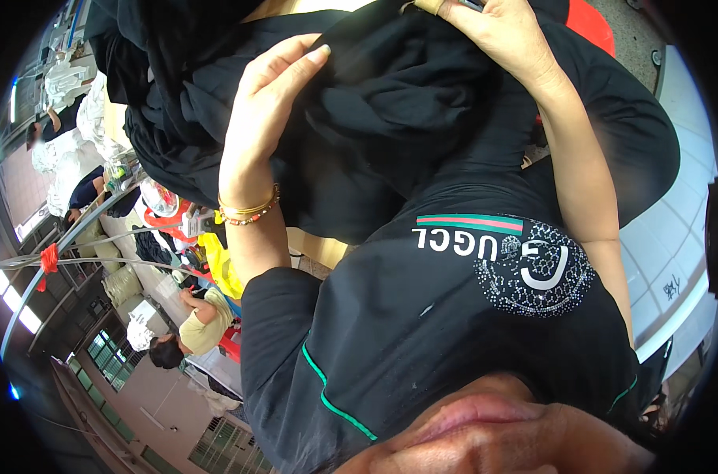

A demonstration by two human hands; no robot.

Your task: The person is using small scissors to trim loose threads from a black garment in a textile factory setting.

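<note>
A large bundle of black cloth [398, 103] lies gathered in folds across my lap and over the surface in front of me. My left hand [268, 99], with gold-coloured and beaded bracelets at the wrist, closes its thumb and fingers on a fold of the cloth. At the top edge of the view, my right hand [505, 35] is bent over the cloth and pinches its upper part. One of its fingers wears a tan wrap. A small dark, shiny thing shows by that palm, too cut off to name. The right fingertips lie partly outside the view.
A pale wooden tabletop [315, 246] shows beneath the cloth. To the right stands a white tiled-looking surface [667, 229]. Yellow cloth [221, 257] and other coloured garments lie at the left. Farther off, a person in a yellow top [205, 324] sits near white piles; others work beyond.
</note>
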